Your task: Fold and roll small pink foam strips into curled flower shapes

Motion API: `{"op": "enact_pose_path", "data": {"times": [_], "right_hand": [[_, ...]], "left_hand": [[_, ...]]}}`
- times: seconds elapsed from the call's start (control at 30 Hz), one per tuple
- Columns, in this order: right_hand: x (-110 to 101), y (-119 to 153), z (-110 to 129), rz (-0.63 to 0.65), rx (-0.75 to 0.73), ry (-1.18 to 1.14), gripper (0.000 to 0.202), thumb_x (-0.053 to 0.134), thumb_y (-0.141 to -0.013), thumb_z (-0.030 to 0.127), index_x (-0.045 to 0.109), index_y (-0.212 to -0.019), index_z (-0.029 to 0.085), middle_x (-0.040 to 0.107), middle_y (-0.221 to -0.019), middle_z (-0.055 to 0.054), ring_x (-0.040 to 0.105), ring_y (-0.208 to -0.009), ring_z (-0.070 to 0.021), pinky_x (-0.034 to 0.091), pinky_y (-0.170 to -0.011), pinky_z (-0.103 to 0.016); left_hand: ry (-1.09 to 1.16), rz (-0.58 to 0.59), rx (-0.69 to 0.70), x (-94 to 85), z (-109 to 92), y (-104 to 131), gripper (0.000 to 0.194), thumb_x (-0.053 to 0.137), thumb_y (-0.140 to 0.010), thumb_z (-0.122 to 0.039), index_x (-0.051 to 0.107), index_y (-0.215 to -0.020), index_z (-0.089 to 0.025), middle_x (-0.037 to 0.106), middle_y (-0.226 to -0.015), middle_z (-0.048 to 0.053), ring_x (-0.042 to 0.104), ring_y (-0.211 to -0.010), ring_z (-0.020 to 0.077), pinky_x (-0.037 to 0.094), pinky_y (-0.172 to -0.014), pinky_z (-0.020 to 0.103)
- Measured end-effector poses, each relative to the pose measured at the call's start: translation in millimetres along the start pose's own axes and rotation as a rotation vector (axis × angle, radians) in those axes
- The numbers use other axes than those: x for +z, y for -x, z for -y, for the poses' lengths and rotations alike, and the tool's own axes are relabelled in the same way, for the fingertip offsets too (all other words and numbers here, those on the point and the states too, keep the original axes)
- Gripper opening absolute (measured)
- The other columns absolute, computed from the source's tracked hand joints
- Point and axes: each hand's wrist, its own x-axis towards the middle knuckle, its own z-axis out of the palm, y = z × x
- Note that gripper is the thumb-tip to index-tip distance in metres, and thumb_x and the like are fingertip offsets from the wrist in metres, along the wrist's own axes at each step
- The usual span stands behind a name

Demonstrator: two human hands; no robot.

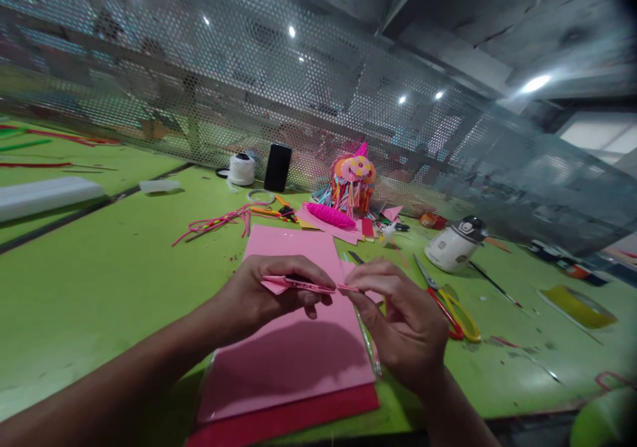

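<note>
My left hand (261,294) and my right hand (403,314) meet above a stack of pink paper sheets (293,354) lying on a red sheet (298,420). Both pinch a small folded pink paper piece (303,284) held flat between the fingertips, the left hand at its left part, the right hand at its right tip. A clear ruler (365,337) lies along the right edge of the pink stack, partly under my right hand.
On the green table (99,281) lie yellow-and-red scissors (450,304), a white glue pot (455,243), a colourful tasselled paper figure (352,178), a pink fringed roll (331,215), pink strips (219,221), a black phone (277,167) and a tape roll (241,168). A perforated metal screen (298,89) stands behind.
</note>
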Motion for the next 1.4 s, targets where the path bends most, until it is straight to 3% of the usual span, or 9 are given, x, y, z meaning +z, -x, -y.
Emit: {"op": "enact_pose_path", "data": {"times": [0.2,0.53,0.8,1.17,1.4], "right_hand": [[-7.5,1.5,-0.7,0.129,-0.097,0.143,0.031,0.056,-0.08,0.003,0.059,-0.106,0.02,0.065,-0.088,-0.006,0.06,-0.083,-0.018,0.051,-0.078,-0.036],[-10.4,2.7,1.0,0.168,-0.179,0.234,0.033,0.056,-0.079,0.002,0.059,-0.108,0.017,0.061,-0.09,-0.008,0.057,-0.085,-0.0177,0.05,-0.073,-0.033],[-9.1,5.5,0.8,0.177,-0.191,0.227,0.034,0.057,-0.078,0.001,0.059,-0.109,0.013,0.061,-0.091,-0.009,0.057,-0.086,-0.0173,0.049,-0.075,-0.034],[-8.8,4.9,0.7,0.173,-0.184,0.228,0.029,0.055,-0.08,0.004,0.06,-0.107,0.014,0.061,-0.088,-0.008,0.058,-0.082,-0.0165,0.05,-0.071,-0.032],[-6.5,4.3,1.1,0.138,-0.187,0.255,0.025,0.054,-0.082,0.007,0.06,-0.105,0.015,0.061,-0.085,-0.008,0.058,-0.078,-0.0166,0.05,-0.068,-0.031]], "left_hand": [[-0.069,-0.021,0.056,-1.4,-1.8,0.2,0.017,0.06,-0.08,-0.021,0.069,-0.094,-0.014,0.068,-0.091,0.012,0.065,-0.066,0.0184,0.053,-0.064,0.031],[-0.087,0.028,0.192,-1.7,3.7,0.6,0.019,0.056,-0.083,-0.012,0.065,-0.099,-0.012,0.066,-0.096,0.012,0.065,-0.066,0.0152,0.054,-0.064,0.029],[-0.123,0.033,0.193,0.9,2.4,3.0,0.022,0.055,-0.082,-0.006,0.065,-0.099,-0.014,0.064,-0.097,0.011,0.065,-0.082,0.0199,0.054,-0.064,0.028],[-0.106,0.04,0.183,1.3,4.8,2.1,0.021,0.055,-0.082,-0.008,0.065,-0.1,-0.013,0.063,-0.096,0.012,0.065,-0.079,0.0188,0.054,-0.064,0.028],[-0.113,0.045,0.203,2.6,2.6,1.4,0.02,0.055,-0.084,-0.013,0.065,-0.1,-0.013,0.065,-0.094,0.011,0.065,-0.065,0.0142,0.054,-0.063,0.027]]}}
